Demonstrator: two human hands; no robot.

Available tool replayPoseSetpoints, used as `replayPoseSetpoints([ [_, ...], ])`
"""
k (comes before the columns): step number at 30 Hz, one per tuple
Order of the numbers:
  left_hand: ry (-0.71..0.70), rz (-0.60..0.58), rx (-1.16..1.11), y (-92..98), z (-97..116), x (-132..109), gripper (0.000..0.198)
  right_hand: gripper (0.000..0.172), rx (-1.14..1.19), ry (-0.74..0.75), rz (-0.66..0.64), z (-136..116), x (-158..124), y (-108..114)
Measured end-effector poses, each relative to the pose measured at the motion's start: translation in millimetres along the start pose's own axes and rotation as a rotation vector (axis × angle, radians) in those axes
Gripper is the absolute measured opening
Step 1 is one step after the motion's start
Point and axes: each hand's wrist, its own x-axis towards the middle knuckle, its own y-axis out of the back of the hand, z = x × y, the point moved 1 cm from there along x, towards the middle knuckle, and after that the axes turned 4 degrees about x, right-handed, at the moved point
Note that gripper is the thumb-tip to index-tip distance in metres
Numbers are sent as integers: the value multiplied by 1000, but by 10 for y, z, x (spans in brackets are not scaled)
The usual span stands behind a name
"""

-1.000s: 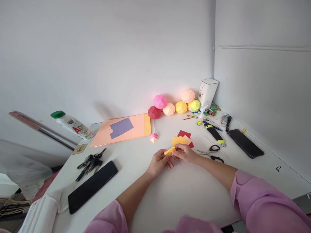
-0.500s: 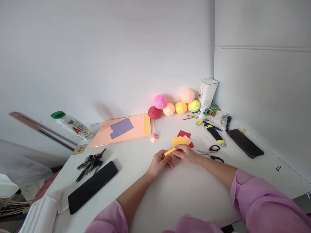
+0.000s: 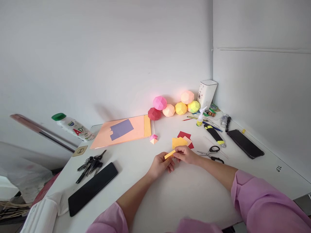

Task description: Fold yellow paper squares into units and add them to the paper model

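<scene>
A narrow folded piece of yellow-orange paper is pinched between my two hands above the white table. My left hand grips its left end, thumb along the near side and the other fingers curled beneath. At its right end, my right hand closes thumb and fingertips on the paper. Just beyond the hands lie yellow paper pieces, a peach piece and red paper, overlapping. Scissors with black handles rest close to my right wrist. A small pink and peach folded paper shape sits farther back.
Faceted paper balls are stacked against the wall. Peach sheets bear a purple paper piece. A glue bottle, utility knife and black phone stand right; keys, a black slab and a white bottle left.
Both hands stay in nearly the same place, still pinching the folded paper. The whole view has shifted slightly, and nothing else on the table has moved.
</scene>
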Motion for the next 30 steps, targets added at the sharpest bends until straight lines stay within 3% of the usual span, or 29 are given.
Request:
replayPoseSetpoints([
  [18, -85, -33, 69, -60, -54, 15, 21, 7, -84, 73, -63, 22, -11, -23],
  [30, -60, -61, 6, -19, -23, 11, 28, 4, 86, -3, -18, -27, -1, 43],
])
